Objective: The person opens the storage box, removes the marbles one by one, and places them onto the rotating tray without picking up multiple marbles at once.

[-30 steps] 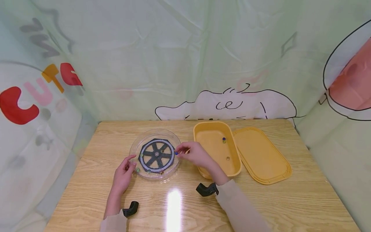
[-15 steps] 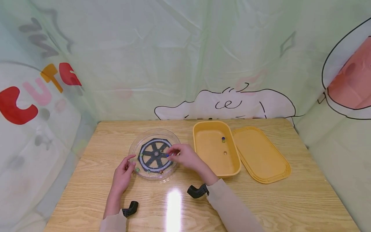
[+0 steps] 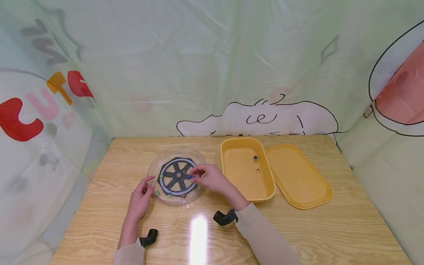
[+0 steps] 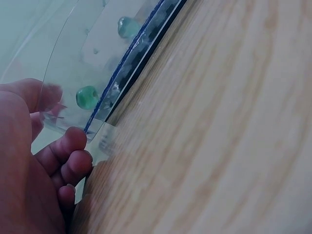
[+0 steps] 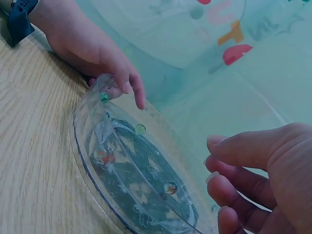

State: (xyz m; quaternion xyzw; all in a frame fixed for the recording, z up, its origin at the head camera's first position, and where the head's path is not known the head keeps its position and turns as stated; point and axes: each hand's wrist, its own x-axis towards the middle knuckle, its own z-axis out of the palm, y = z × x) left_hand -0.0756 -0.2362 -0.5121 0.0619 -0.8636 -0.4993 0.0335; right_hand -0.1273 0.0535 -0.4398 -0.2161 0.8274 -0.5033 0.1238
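Note:
A round clear dish (image 3: 152, 162) stands left of the table's middle, with a dark wheel-like spoked pattern (image 3: 179, 184) at its bottom. My left hand (image 3: 140, 198) holds its near-left wall; in the left wrist view the fingers (image 4: 73, 139) lie on both sides of it. Over the dish's right part, my right hand (image 3: 212, 178) pinches a blue marble (image 3: 190, 177) at its fingertips. The right wrist view does not show that marble. Several other marbles lie in the dish, among them a green marble (image 4: 87, 97) near my left hand and an amber-streaked marble (image 5: 170, 188).
Right of the dish stands a yellow box (image 3: 240, 187) with a blue marble (image 3: 255, 157), a yellowish marble (image 3: 255, 161) and a brownish clear marble (image 3: 258, 170) inside. Its flat yellow lid (image 3: 299, 178) lies beside it. A printed curtain (image 3: 165, 73) hangs behind the table.
My right hand has moved left over the dish with the blue marble, then nearly stopped. The brownish clear marble in the box has rolled toward the far end. My left hand stays put.

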